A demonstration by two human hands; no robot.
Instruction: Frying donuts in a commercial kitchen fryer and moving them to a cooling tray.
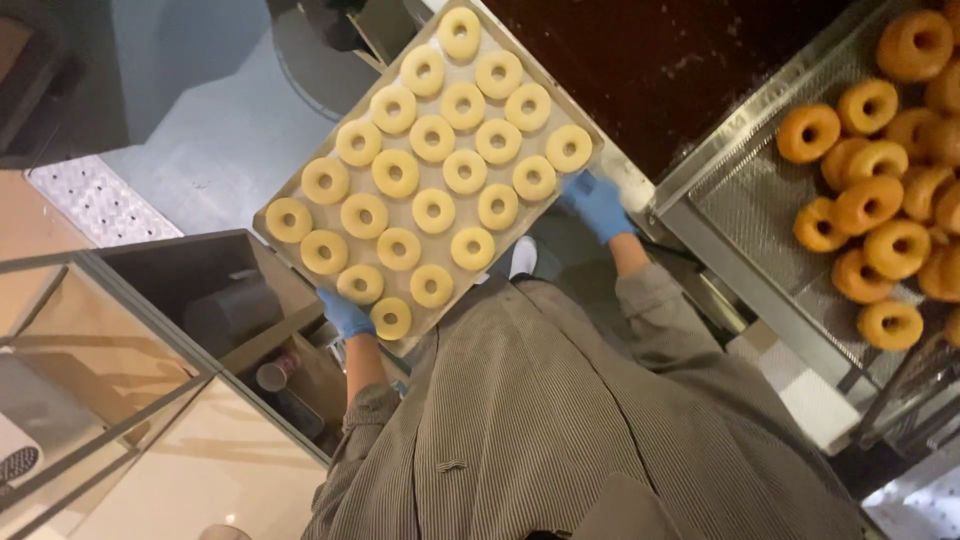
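I hold a flat metal baking tray [430, 174] out in front of me, tilted across the view. Rows of pale, uncooked ring doughnuts [465, 171] cover it, several to a row. My left hand [346, 315], in a blue glove, grips the tray's near left corner beside a doughnut. My right hand [597, 205], also in a blue glove, grips the tray's right edge. Both forearms come out of grey striped sleeves [640, 300].
To the right stands a metal mesh draining tray [740, 195] with several golden-brown fried doughnuts [868, 205]. A dark brown surface [660, 60] lies beyond the tray. A glass-and-metal case [150, 380] is at the left, over a grey floor [210, 130].
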